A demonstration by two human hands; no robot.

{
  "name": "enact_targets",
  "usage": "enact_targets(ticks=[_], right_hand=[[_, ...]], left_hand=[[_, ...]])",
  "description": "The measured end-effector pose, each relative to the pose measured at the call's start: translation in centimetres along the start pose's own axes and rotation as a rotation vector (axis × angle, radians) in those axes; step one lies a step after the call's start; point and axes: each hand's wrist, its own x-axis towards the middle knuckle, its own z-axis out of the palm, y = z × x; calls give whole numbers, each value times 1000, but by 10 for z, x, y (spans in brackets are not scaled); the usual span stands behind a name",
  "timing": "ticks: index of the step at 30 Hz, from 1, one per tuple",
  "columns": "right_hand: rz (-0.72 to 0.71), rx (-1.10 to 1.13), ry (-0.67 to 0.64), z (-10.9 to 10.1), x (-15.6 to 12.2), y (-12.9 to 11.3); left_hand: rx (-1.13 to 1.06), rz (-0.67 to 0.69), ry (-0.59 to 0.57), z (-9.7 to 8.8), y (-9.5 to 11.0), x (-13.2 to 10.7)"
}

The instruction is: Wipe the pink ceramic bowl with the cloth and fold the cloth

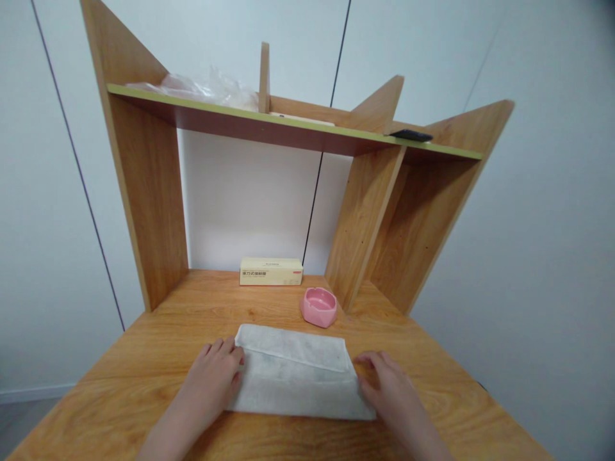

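A flat white piece of thin, non-woven-looking fabric (302,387), perhaps a bag, lies on the desk in front of me, its upper part folded over like a flap. My left hand (221,368) is at its left edge, fingers curled in against the fabric and thumb below them. At the opposite edge is my right hand (384,384), with thumb and forefinger apart and bare wood showing between them; the thumb is by the fabric's side. Beyond the fabric stands a pink faceted ashtray (319,308).
A cream-coloured box (271,272) with printed lettering sits at the back of the wooden desk (211,301). A wooden shelf unit (158,211) frames the rear. On its upper board lie crumpled clear plastic (211,89) and a dark flat item (411,135).
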Motion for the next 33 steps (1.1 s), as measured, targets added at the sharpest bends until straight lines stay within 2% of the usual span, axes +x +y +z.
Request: enact_targets(ticks=[3, 7, 13, 19, 25, 29, 33], right_hand=[[-5, -65, 11, -6, 9, -8], [-86, -160, -73, -2, 20, -23], [-193, -271, -129, 4, 29, -34], [-194, -291, -112, 2, 36, -32], [-171, -134, -64, -20, 50, -38], [-170, -143, -23, -37, 67, -54], [-90, -198, -7, -35, 91, -71]], left_hand=[[44, -1, 15, -6, -2, 5], [80, 29, 47, -8, -3, 17], [63, 80, 29, 0, 1, 36], [78, 91, 95, 7, -1, 45], [44, 34, 150, -10, -14, 44], [-4, -54, 165, -26, -24, 48], [-17, -127, 168, -27, -27, 65]])
